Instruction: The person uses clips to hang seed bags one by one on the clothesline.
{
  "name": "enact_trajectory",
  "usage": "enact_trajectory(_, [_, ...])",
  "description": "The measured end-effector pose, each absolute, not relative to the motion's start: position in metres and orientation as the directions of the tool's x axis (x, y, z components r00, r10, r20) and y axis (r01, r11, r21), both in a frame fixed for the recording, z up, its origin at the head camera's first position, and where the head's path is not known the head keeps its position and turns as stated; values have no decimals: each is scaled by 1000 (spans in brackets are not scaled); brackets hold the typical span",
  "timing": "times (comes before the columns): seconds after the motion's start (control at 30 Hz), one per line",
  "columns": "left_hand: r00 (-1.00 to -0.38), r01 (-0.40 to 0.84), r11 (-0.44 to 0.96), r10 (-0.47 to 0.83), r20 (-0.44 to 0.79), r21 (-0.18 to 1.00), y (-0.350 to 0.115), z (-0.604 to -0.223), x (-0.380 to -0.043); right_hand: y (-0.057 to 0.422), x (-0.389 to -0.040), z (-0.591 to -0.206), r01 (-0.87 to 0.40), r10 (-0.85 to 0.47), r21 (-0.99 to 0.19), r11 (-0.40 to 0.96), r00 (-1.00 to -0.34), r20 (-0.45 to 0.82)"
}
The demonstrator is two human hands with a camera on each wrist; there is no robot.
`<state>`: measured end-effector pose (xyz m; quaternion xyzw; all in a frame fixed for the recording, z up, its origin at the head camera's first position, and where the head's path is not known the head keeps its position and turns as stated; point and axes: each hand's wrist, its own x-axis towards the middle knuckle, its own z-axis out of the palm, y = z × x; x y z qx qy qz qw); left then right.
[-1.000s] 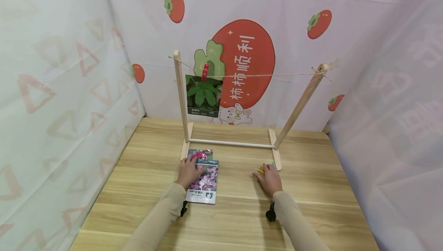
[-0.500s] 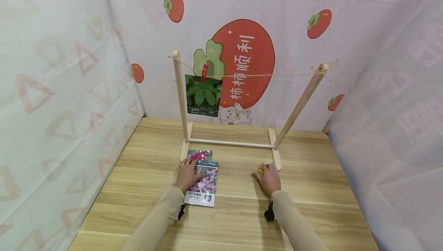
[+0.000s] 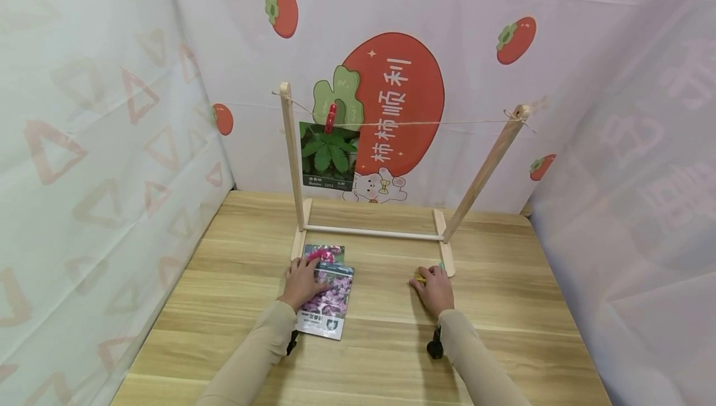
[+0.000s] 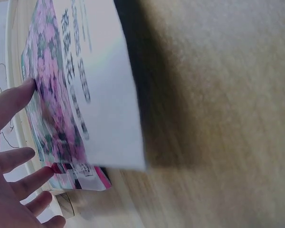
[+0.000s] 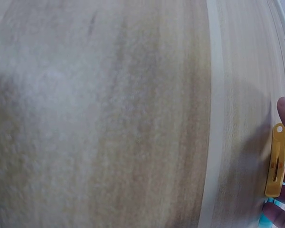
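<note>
Lilac packet [image 3: 334, 300], running near-far, touches your spread left hand [image 3: 302, 284] on right; right hand [image 3: 436, 291] at yellow clip [image 5: 276, 159], pinch unclear.

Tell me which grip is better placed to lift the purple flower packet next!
Probably the left grip: it rests on the purple flower packet, while the right grip is farther from it, at the yellow clip.

The back cloth [image 3: 458, 14] has a big red fruit [image 3: 422, 86] and a bunny [image 3: 366, 187]. Pale marks [image 3: 665, 191] on the right cloth [image 3: 621, 257] may be letters.
</note>
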<state>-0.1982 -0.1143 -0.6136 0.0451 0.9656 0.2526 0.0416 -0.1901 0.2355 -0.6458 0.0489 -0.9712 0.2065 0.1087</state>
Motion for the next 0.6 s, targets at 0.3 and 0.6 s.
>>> enact_trajectory(0.3, [-998, 57, 857, 64, 3, 513, -115, -620, -202, 233, -184, -641, -125, -22, -426, 896, -971, 239])
enact_trajectory(0.6, [-1000, -1, 816, -18, 24, 578, -117, -611, -202, 230, -178, -631, -54, 6, -445, 894, -991, 132])
